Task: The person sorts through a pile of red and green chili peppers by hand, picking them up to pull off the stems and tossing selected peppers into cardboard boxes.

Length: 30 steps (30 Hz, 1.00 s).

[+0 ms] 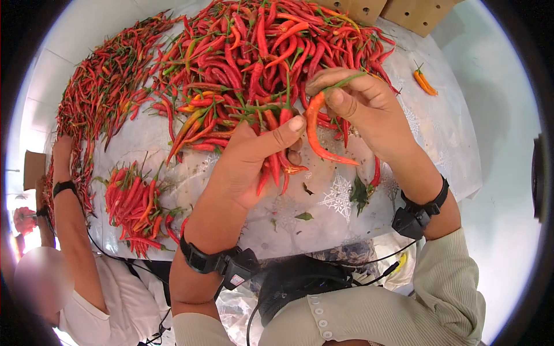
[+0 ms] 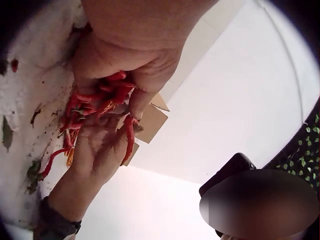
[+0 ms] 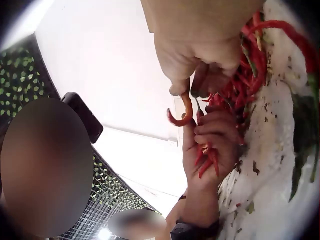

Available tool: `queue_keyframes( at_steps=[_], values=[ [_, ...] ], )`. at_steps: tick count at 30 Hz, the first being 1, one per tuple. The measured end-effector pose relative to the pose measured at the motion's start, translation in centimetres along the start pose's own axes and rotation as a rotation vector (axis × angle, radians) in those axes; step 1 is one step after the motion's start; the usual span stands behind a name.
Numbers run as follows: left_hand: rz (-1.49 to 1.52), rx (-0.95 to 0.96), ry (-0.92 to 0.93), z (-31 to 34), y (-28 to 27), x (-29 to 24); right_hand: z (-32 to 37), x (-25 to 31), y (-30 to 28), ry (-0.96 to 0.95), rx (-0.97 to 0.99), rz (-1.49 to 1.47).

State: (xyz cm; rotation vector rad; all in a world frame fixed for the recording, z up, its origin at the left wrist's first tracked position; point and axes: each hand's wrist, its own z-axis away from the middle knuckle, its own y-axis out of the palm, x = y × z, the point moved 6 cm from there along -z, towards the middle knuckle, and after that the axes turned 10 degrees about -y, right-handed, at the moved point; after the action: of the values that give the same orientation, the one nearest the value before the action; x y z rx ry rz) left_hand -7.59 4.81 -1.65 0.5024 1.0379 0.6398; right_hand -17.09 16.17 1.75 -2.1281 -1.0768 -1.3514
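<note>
My left hand [image 1: 245, 158] grips a small bunch of red chili peppers [image 1: 277, 167], their tips poking out below the fingers and green stems above the thumb. To its right, my right hand [image 1: 375, 112] pinches one curved orange-red chili pepper [image 1: 314, 130] near its green stem, between thumb and fingers. That pepper's tip hangs down and curls rightward. In the right wrist view the bunch's red tips [image 3: 207, 157] show out of the left fist, just below the pinched pepper [image 3: 187, 107]. Behind both hands rises a big heap of red chili peppers [image 1: 248, 52].
A sorted bundle of chili peppers [image 1: 135, 199] lies at the near left. Another long pile [image 1: 109, 75] stretches along the left, where another person's arm [image 1: 72, 213] reaches. A cardboard box [image 1: 415, 14] stands at the back. Loose leaves [image 1: 359, 193] and two orange peppers [image 1: 425, 82] lie on the cloth.
</note>
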Motion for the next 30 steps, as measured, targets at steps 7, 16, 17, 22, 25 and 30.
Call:
queue_keyframes(
  at_steps=[7, 16, 17, 22, 25, 30],
  values=[
    [0.058, -0.016, -0.013, 0.0, -0.5, -0.2, 0.5, -0.8, 0.2, 0.236, 0.02, -0.036],
    [-0.033, 0.0, 0.075, -0.2, -0.3, -0.1, 0.4, -0.7, 0.3, 0.191, -0.02, -0.082],
    [-0.043, 0.006, 0.075, -0.2, -0.2, -0.1, 0.4, -0.6, 0.4, 0.175, 0.001, -0.07],
    [-0.054, 0.007, 0.126, 0.3, 0.4, -0.6, 0.2, -0.4, -0.7, 0.123, -0.008, 0.365],
    [0.066, -0.02, 0.166, 0.3, -0.6, -1.1, 0.2, 0.6, -1.6, 0.059, 0.052, 0.776],
    [0.262, 0.015, 0.117, 0.0, -1.5, -1.2, 1.0, 0.6, 0.0, -0.044, 0.298, 1.212]
  ],
)
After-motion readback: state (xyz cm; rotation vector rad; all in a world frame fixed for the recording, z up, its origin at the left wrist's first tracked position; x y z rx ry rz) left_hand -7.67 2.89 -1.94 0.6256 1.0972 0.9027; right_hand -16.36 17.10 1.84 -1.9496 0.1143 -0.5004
